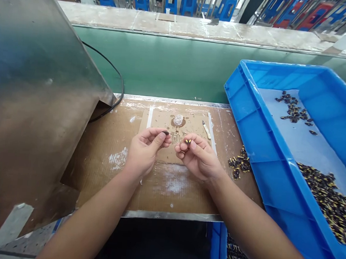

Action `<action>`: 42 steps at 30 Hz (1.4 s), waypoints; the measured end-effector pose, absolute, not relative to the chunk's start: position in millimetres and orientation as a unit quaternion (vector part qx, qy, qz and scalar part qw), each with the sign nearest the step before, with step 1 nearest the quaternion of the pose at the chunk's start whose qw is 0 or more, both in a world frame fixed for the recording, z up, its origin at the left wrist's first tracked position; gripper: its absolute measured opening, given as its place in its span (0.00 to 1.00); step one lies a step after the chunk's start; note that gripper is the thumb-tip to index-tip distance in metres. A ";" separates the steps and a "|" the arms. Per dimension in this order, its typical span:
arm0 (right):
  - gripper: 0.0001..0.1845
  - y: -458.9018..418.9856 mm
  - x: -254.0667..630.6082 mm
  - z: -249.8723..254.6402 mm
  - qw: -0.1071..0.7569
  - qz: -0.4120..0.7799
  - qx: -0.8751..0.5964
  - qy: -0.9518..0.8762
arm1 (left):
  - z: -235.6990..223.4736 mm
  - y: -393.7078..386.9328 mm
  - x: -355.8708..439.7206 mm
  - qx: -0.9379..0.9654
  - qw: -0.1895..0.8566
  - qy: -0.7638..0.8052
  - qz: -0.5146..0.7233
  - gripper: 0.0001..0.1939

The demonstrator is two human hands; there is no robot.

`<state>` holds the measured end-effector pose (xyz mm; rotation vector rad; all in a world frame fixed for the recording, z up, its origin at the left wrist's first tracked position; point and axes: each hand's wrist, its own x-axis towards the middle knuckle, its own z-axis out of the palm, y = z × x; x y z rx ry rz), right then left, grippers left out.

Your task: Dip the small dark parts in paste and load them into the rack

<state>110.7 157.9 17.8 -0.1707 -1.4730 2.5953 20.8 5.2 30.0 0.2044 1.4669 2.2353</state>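
A blue plastic crate (284,65) spans 2 to 4 o'clock, cut off by the frame's edge, holding a heap of black-and-yellow parts (325,199). A steel panel (30,96) looms at 9 o'clock. On the cardboard-topped surface (99,171), both hands are closed in a pinch at 12 o'clock. The left hand (144,153) grips a small dark piece (166,133), and the right hand (196,156) grips a yellow-tipped piece (188,141); fingers hide most of both. A loose pile of parts (239,163) lies at 3 o'clock, just beside the crate. Beyond the hands sit a pale-handled craft knife (207,130) and a small clear cup (178,120).
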 end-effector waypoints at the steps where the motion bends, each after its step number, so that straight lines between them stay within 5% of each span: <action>1: 0.17 158.0 111.1 18.0 0.074 0.863 -0.057 -0.497 | 30.8 5.1 21.3 0.078 0.231 0.536 0.808 0.18; 32: 0.12 156.1 112.9 28.6 0.051 0.917 -0.057 -0.392 | 27.9 3.3 21.8 0.109 0.230 0.550 0.795 0.12; 42: 0.11 207.8 71.7 14.6 0.225 0.754 -0.204 -0.583 | 22.7 3.0 14.2 0.091 0.211 0.556 0.799 0.12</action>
